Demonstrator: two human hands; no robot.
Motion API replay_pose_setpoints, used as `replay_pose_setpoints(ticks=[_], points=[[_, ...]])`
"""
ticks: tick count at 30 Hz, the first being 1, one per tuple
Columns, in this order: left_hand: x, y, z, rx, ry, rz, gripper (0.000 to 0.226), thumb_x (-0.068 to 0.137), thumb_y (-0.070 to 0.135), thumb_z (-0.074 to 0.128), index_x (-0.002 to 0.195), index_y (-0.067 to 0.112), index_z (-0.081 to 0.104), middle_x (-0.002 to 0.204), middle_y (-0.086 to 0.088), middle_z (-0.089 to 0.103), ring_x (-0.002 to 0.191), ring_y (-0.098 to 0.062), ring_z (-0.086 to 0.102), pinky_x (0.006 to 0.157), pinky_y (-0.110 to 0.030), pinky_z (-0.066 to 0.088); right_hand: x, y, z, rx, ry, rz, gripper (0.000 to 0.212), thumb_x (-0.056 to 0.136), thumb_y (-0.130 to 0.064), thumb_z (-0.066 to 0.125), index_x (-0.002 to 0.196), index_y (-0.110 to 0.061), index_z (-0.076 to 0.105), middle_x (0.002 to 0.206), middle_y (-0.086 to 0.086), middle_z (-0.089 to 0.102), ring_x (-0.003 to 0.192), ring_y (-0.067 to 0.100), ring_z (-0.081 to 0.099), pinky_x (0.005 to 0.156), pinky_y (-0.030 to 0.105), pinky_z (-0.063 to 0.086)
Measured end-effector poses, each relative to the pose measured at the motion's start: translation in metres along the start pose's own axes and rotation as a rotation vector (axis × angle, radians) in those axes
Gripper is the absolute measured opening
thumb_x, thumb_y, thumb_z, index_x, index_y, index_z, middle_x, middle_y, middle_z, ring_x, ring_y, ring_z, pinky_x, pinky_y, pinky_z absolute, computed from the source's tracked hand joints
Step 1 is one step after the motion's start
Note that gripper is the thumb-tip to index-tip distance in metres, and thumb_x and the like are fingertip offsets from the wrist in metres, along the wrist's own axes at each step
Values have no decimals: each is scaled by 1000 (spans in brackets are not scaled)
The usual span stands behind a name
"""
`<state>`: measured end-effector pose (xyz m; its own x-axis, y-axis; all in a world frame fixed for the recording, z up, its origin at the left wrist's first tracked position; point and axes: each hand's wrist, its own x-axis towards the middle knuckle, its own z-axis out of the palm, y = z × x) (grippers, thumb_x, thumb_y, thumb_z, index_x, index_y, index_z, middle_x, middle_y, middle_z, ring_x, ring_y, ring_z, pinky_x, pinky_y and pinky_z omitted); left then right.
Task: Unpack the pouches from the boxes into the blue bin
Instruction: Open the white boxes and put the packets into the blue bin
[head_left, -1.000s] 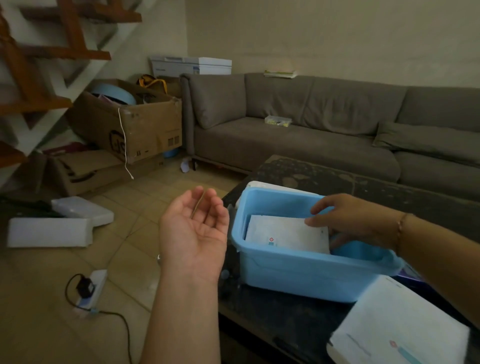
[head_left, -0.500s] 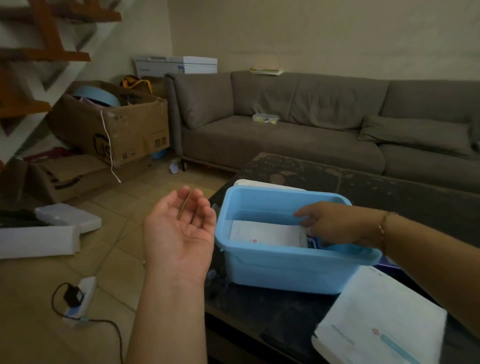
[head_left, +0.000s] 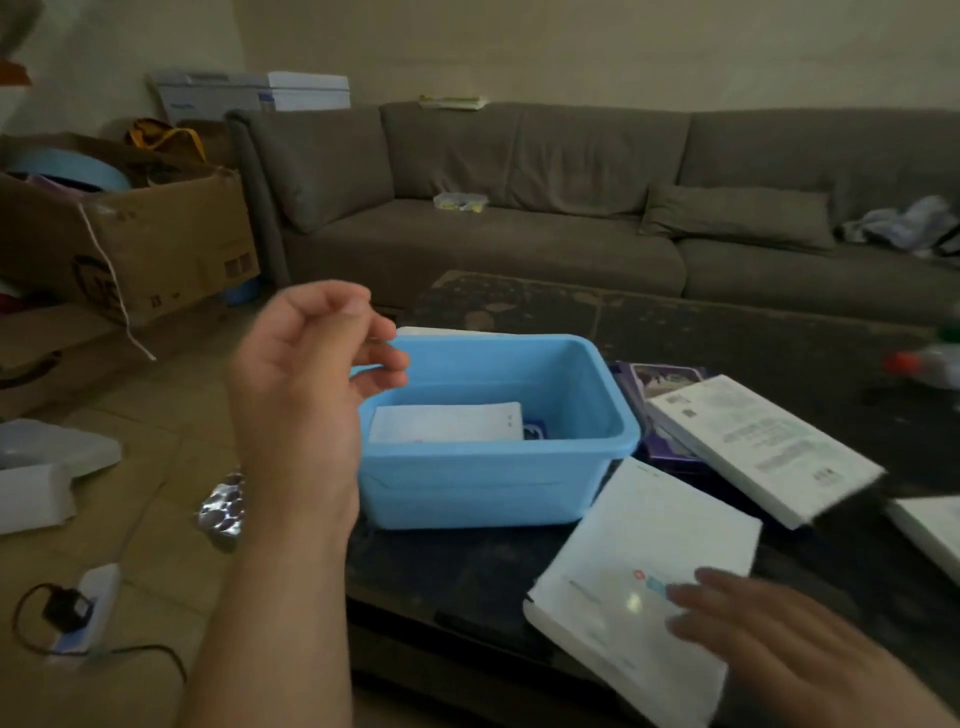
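The blue bin (head_left: 483, 483) stands on the dark table, with a white pouch (head_left: 447, 423) lying inside it. My left hand (head_left: 306, 384) hovers at the bin's left side, fingers loosely curled and holding nothing. My right hand (head_left: 748, 629) is blurred and lies with straight fingers over the near edge of a flat white box (head_left: 639, 571) just right of the bin. A second white box (head_left: 758, 441) lies behind that one, tilted, and the edge of a third white box (head_left: 930, 535) shows at the far right.
The dark table (head_left: 727, 332) also holds a purple packet (head_left: 660, 379) and a bottle (head_left: 930, 364). A grey sofa (head_left: 571, 244) runs behind. On the floor at left are cardboard boxes (head_left: 156, 244), white boxes (head_left: 36, 467), a foil wrapper (head_left: 223, 509) and a power strip (head_left: 83, 613).
My right hand left the bin, leaving the pouch inside, and moved down onto the near white box. My left hand curled its fingers and shifted toward the bin. The view swung right.
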<state>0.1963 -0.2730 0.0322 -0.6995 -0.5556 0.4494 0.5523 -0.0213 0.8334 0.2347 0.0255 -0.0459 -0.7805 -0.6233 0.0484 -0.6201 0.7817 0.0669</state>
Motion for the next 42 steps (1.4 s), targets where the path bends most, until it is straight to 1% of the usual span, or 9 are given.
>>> replay_pose_setpoints(ticks=[2, 5, 9, 13, 19, 24, 28, 34, 42], points=[[-9, 3, 12, 82, -130, 90, 9, 88, 22, 58, 89, 23, 66, 73, 4, 68, 68, -17, 66, 61, -27, 55, -10, 9, 18, -68, -79, -9, 48, 98, -58, 9, 130, -49, 45, 134, -24, 50, 143, 3, 23, 113, 26, 6], [-21, 6, 28, 135, -299, 170, 14, 84, 29, 59, 93, 22, 66, 76, 0, 70, 68, -18, 67, 63, -29, 56, -19, 17, 21, 19, -13, -80, 44, 102, -52, 16, 116, -47, 58, 126, -27, 61, 119, 3, 58, 110, 24, 17], [-35, 5, 40, 230, -513, 219, 20, 83, 33, 60, 96, 21, 69, 85, -3, 73, 73, -19, 71, 67, -28, 58, -29, 25, 0, 201, 338, -19, 22, 95, -51, 46, 110, -51, 62, 119, -34, 62, 113, -6, 59, 99, 24, 47], [-47, 2, 47, 369, -752, 157, 24, 83, 42, 59, 104, 36, 70, 104, 12, 74, 102, -10, 70, 86, -19, 54, -30, 26, -42, 882, 733, 327, 32, 75, -7, 77, 75, -39, 79, 85, -17, 75, 78, -9, 67, 71, 4, 48], [-73, -18, 80, 240, -551, -13, 23, 95, 41, 49, 101, 44, 71, 104, 23, 72, 102, 4, 65, 86, -25, 54, 14, 40, -73, 1567, 818, 486, 26, 88, -11, 61, 71, -22, 77, 89, -2, 76, 87, 14, 71, 76, 33, 54], [-84, -34, 93, 82, -477, -146, 37, 95, 61, 43, 92, 40, 74, 98, 6, 74, 93, -10, 69, 76, -34, 52, 25, 45, -51, 1531, 849, 508, 20, 87, -13, 63, 74, -20, 76, 86, -8, 75, 85, 7, 70, 68, 26, 56], [-100, -46, 97, 41, -512, 39, 58, 83, 82, 35, 104, 40, 69, 99, -4, 75, 95, -24, 72, 76, -34, 59, 17, 35, -22, 1248, 1030, 383, 21, 86, -5, 62, 80, -25, 69, 88, -12, 72, 87, 6, 69, 66, 16, 56], [-122, -50, 110, -81, -454, 380, 43, 96, 65, 32, 118, 38, 58, 91, 5, 74, 73, -16, 72, 68, -29, 56, 11, 9, 3, 1267, 1198, 51, 19, 85, -9, 48, 101, -13, 58, 96, 7, 70, 91, 27, 68, 77, 38, 55], [-117, -51, 118, -114, -499, 286, 41, 91, 32, 41, 131, 22, 38, 123, -11, 60, 77, -25, 68, 66, -31, 56, 17, 16, 5, 1190, 1172, 257, 25, 92, -24, 38, 101, -25, 61, 95, -12, 65, 92, 10, 62, 75, 26, 52]])
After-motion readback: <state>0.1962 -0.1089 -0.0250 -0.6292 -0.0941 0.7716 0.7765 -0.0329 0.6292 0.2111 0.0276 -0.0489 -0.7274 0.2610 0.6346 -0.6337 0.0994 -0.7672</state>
